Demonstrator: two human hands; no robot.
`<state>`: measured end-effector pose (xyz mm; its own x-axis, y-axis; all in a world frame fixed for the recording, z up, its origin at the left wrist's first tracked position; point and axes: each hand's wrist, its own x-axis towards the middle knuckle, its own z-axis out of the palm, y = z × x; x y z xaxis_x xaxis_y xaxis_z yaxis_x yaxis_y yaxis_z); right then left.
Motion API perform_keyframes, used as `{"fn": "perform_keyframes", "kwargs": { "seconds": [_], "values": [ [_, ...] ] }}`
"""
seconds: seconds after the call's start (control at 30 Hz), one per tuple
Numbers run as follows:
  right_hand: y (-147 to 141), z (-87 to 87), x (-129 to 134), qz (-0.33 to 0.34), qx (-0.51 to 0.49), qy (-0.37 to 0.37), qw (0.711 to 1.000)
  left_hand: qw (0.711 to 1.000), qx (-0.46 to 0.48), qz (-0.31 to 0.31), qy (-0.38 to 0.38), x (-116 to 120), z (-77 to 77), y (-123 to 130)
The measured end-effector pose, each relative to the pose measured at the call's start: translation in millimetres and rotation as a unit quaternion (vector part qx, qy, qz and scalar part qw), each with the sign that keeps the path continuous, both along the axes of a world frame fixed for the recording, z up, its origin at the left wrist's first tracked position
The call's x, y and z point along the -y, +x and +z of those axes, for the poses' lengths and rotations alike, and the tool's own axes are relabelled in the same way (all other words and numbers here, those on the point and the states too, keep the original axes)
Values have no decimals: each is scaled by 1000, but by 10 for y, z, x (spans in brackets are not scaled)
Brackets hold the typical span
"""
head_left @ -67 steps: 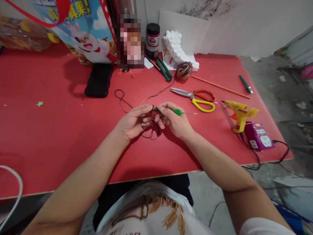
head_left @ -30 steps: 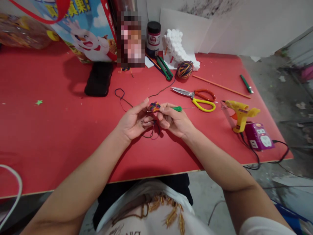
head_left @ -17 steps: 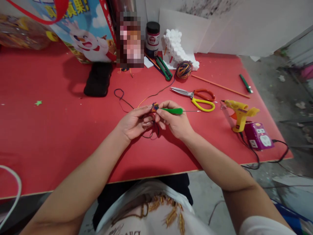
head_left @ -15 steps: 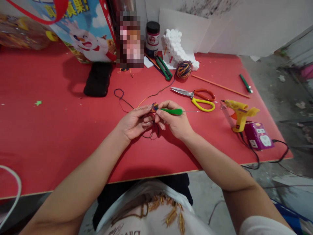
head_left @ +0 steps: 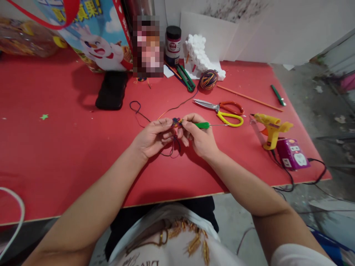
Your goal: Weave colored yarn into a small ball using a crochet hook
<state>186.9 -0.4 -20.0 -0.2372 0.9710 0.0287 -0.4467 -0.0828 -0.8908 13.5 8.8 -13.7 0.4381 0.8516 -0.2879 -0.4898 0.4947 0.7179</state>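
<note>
A small multicoloured piece of crochet work is stretched between my two hands. My left hand is closed, pinching its left end between thumb and fingers. With thumb and index finger, my right hand pinches the right end. A crochet hook with a green handle also rests in the right hand, its thin metal shaft pointing right towards the scissors. Loose dark yarn hangs below the fingers. Another strand runs from the work to a multicoloured yarn ball.
Scissors with red and yellow handles lie right of my hands. Further right stand a yellow glue gun and a purple box with cords. Behind are a green cutter, a dark jar, a black phone-like object and a printed bag.
My right hand has shifted slightly right and now pinches the crochet work's edge, so more of the piece shows. The green hook has slid a little right in the hand.
</note>
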Motion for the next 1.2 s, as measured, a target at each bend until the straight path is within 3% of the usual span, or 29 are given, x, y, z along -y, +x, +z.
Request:
{"fn": "perform_keyframes", "kwargs": {
  "seconds": [0.27,0.53,0.83,1.2],
  "values": [
    [45,25,-77,-5,-20,-38,999,997,25,71,-7,11,73,20],
    [18,-4,-67,14,-24,-48,998,998,10,56,-17,31,74,35],
    [9,17,-52,7,-16,-21,1000,995,-27,91,-3,30,111,61],
    [-10,-6,3,42,11,-19,999,998,-28,52,19,6,112,28]
  ]
}}
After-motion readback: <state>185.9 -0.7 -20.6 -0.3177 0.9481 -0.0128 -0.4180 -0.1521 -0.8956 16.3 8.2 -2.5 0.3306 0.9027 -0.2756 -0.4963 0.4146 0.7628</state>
